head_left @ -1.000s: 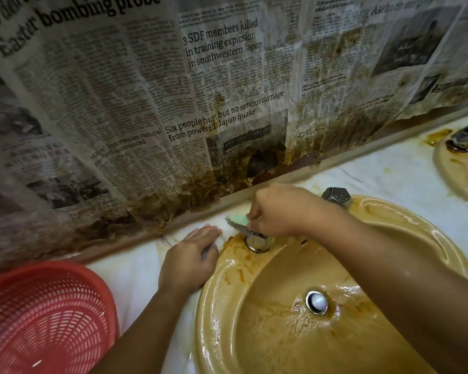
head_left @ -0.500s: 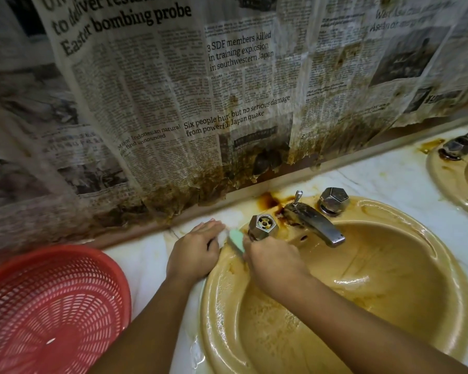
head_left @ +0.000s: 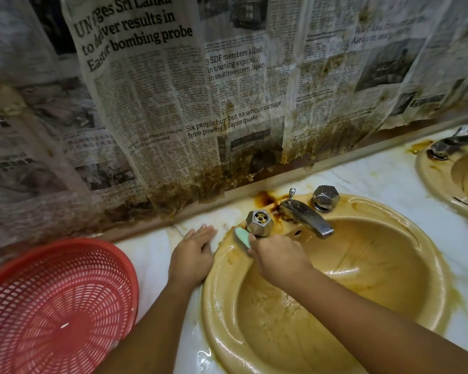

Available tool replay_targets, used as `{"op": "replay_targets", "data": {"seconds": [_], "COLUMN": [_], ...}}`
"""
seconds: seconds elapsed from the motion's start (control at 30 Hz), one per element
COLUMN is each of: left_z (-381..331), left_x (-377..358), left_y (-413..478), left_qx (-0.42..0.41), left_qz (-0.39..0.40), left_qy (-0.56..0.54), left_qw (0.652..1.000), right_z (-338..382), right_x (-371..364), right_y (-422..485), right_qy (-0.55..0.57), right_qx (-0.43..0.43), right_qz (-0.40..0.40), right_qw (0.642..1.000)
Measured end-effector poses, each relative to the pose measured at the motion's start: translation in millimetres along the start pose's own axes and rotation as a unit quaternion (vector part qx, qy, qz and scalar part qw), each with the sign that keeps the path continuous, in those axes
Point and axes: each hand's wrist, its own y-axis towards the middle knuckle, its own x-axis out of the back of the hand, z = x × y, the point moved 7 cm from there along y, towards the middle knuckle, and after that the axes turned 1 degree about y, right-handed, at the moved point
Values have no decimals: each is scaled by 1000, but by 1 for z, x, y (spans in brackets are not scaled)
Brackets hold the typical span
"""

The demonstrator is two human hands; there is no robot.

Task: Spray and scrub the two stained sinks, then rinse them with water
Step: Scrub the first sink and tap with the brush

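Single head view, wide-angle. Looks forward and down from above, close over near sink (head_left: 217, 292), which fills lower right. Newspaper-covered wall (head_left: 173, 103) straight ahead, upper half. Second sink (head_left: 430, 182) cut by right edge, red basket (head_left: 52, 306) by lower left.

Mustard-yellow sink (head_left: 384, 268) with brown streaks; a mint-green sponge (head_left: 242, 236) at its rim; left of it a red lattice basket (head_left: 52, 306); behind it brown-stained black-and-white newsprint (head_left: 173, 109).

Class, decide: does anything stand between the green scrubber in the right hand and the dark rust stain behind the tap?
Yes. The left tap knob sits directly between the green scrubber, held in the right hand, and the dark rust stain.
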Motion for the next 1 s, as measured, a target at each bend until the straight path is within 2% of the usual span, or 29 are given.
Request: {"op": "replay_targets", "data": {"seconds": [0.13, 0.23, 0.3, 0.4, 0.53, 0.67, 0.83, 1.0], "left_z": [5, 3, 1, -5, -26, -35, -45, -84], "left_x": [0, 3, 6, 9, 20, 29, 42, 48], "left_y": [-16, -26, -33, -45, -55, -61, -65, -64], "left_qx": [8, 27, 40, 45, 57, 69, 76, 8], "left_qz": [35, 51, 61, 81, 113, 163, 233, 244], "left_qy": [-10, -32, -32, 7, 91, 159, 202, 259], "left_qw": [999, 998, 997, 996, 988, 971, 948, 935], "right_z": [18, -5, -11, -8, -17, -27, -39, -50], "right_x": [-12, -10, -14, -27, -31, -40, -38, -31], "right_y": [-17, -11, -14, -32, -48, -60, -82, -96], "right_qy": [12, 19, 41, 71, 140, 251, 332, 376], "right_qx": [59, -1, -12, 21, 4, -46, -98, -128], "right_qz": [30, -6, -22, -23, -65, -102, -140, -170], "right_qw": [998, 1000, 999, 997, 988, 961, 928, 902]}}
